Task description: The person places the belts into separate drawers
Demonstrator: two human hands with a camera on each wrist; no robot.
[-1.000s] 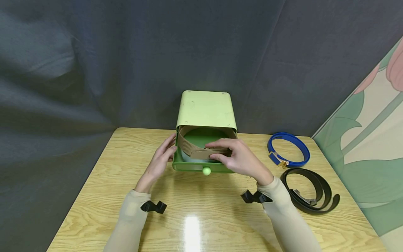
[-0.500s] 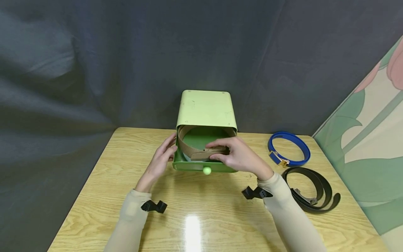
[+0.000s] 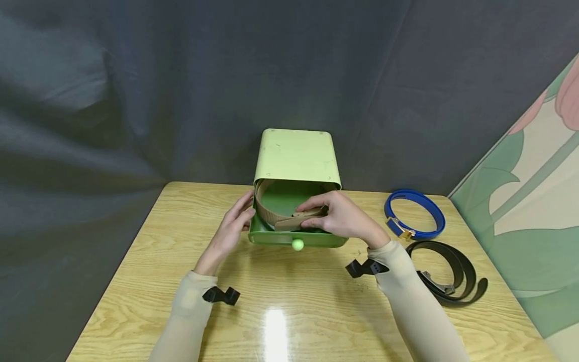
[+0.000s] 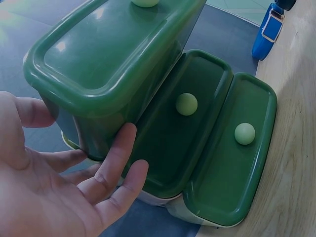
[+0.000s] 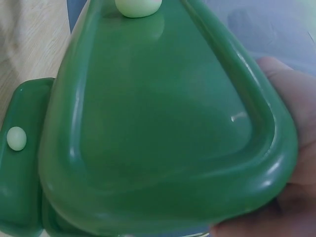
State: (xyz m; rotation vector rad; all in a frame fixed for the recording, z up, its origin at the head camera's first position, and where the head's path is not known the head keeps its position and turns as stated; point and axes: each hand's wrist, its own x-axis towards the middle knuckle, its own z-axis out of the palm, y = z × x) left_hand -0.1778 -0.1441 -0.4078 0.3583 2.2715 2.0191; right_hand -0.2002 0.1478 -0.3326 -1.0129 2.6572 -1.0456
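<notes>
A light green cabinet (image 3: pixel 297 156) has its dark green top drawer (image 3: pixel 273 239) pulled out. Coiled inside the drawer is a brown ribbed belt (image 3: pixel 271 216), its flat end toward the front. My right hand (image 3: pixel 347 216) reaches in over the right side and pinches the belt near that end between thumb and fingers. In the right wrist view the drawer front hides what those fingers hold. At the drawer's left side is my left hand (image 3: pixel 226 234); the left wrist view shows its fingers (image 4: pixel 122 143) spread, loosely extended around the drawer's corner.
Two closed drawers with round knobs, a middle one (image 4: pixel 163 158) and a bottom one (image 4: pixel 222 182), sit below. On the wooden table (image 3: pixel 244 322) at right lie a coiled blue belt (image 3: pixel 429 203) and a coiled black belt (image 3: pixel 468 269). A dark curtain (image 3: pixel 217 90) hangs behind.
The belt sits slightly lower in the drawer, and my right hand has shifted a little with it, uncovering the drawer's front right corner. My left hand has stayed put.
</notes>
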